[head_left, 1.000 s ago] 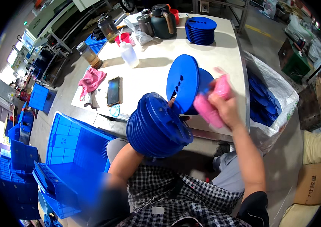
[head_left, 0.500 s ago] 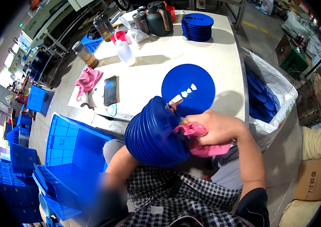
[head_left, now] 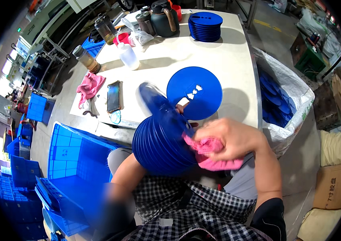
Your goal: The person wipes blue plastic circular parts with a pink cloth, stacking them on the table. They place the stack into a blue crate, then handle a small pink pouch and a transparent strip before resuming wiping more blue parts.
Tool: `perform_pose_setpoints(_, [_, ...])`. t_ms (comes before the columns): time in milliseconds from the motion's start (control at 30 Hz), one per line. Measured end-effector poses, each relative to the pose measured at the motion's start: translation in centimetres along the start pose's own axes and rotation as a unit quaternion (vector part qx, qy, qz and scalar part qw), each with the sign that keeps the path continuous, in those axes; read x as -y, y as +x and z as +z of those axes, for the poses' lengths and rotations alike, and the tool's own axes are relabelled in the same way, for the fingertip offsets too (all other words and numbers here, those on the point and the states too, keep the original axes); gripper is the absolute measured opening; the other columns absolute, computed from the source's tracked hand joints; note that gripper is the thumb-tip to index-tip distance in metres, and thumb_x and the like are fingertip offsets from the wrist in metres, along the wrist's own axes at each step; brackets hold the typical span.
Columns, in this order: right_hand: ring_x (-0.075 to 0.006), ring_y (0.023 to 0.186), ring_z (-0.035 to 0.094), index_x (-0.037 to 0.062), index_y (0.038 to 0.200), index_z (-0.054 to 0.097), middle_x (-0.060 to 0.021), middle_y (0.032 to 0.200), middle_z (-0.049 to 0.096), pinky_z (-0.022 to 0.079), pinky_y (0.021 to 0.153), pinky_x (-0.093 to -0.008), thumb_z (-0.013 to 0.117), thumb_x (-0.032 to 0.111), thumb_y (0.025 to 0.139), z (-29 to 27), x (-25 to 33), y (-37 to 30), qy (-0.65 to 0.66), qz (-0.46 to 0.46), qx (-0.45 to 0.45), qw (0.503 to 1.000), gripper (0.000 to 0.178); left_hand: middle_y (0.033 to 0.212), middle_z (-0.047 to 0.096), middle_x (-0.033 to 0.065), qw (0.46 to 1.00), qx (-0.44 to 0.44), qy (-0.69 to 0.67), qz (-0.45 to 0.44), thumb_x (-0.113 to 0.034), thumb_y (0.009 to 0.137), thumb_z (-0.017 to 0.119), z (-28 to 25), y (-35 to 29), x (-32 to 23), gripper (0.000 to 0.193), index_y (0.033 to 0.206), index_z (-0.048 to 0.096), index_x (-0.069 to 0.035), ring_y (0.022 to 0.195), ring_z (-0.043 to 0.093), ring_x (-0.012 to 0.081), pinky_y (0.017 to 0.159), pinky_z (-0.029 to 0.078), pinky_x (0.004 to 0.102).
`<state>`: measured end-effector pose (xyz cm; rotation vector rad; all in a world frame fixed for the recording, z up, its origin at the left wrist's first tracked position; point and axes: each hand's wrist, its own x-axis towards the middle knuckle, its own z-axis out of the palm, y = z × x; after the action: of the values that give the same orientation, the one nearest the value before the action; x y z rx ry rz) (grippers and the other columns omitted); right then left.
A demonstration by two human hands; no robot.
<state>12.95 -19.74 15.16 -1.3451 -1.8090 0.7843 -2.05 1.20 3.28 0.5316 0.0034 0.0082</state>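
The blue disc stack (head_left: pixel 160 146) is held tilted above the lap, at the near edge of the table (head_left: pixel 232 60). Its long axis appears to run near left to far right, end face toward far right. Left hand (head_left: pixel 181 107): mostly hidden; finger spread cannot be told. Right hand (head_left: pixel 232 138): fingers curled, gripping pink cloth (head_left: pixel 212 146). Caution: a slack left grip or snagged cloth could spill discs. A single blue disc (head_left: pixel 208 86) shows beyond.
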Motion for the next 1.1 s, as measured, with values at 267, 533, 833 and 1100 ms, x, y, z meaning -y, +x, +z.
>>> perform_pose_setpoints(267, [-0.0107, 0.08, 0.061, 0.0006, 0.106, 0.065, -0.0019, 0.09, 0.064, 0.049, 0.073, -0.0273, 0.072, 0.01, 0.087, -4.2, -1.4, -2.4, 0.16, 0.017, -0.324, 0.932, 0.023, 0.131, 0.061, 0.0203, 0.994, -0.065, 0.08, 0.033, -0.019, 0.095, 0.075, 2.8, -1.6, -0.6, 0.023, 0.111, 0.062, -0.009, 0.11, 0.069, 0.0367, 0.087, 0.064, 0.0466])
perform_pose_setpoints(533, [-0.0106, 0.084, 0.06, 0.0036, 0.108, 0.06, -0.0025, 0.094, 0.062, 0.051, 0.08, -0.0272, 0.069, -0.002, 0.086, 7.1, -2.6, 3.6, 0.295, -0.058, -0.411, 0.861, 0.024, 0.128, 0.063, 0.0194, 0.979, -0.158, 0.123, 0.032, -0.021, 0.097, 0.071, 6.3, -1.6, -0.1, 0.023, 0.114, 0.061, -0.008, 0.111, 0.068, 0.0337, 0.086, 0.063, 0.0435])
perform_pose_setpoints(833, [-0.0165, 0.073, 0.061, 0.0017, 0.103, 0.058, -0.0103, 0.076, 0.058, 0.051, 0.072, -0.0321, 0.065, 0.004, 0.084, 5.3, -7.1, 6.3, 0.073, 0.042, -0.476, 0.876, 0.02, 0.124, 0.064, 0.0183, 0.987, -0.13, 0.091, 0.037, -0.019, 0.098, 0.069, 4.6, 2.8, 3.3, 0.022, 0.114, 0.062, -0.006, 0.107, 0.068, 0.0315, 0.085, 0.062, 0.0413])
perform_pose_setpoints(1100, [-0.0095, 0.076, 0.053, 0.0016, 0.096, 0.057, -0.0036, 0.085, 0.058, 0.044, 0.07, -0.0267, 0.063, -0.003, 0.085, 5.0, 0.5, 5.4, 0.184, -0.093, -0.427, 0.88, 0.014, 0.12, 0.066, 0.0174, 0.984, -0.145, 0.097, 0.037, -0.018, 0.098, 0.067, 5.0, 1.2, 2.5, 0.021, 0.114, 0.063, -0.004, 0.103, 0.069, 0.0295, 0.084, 0.062, 0.0394])
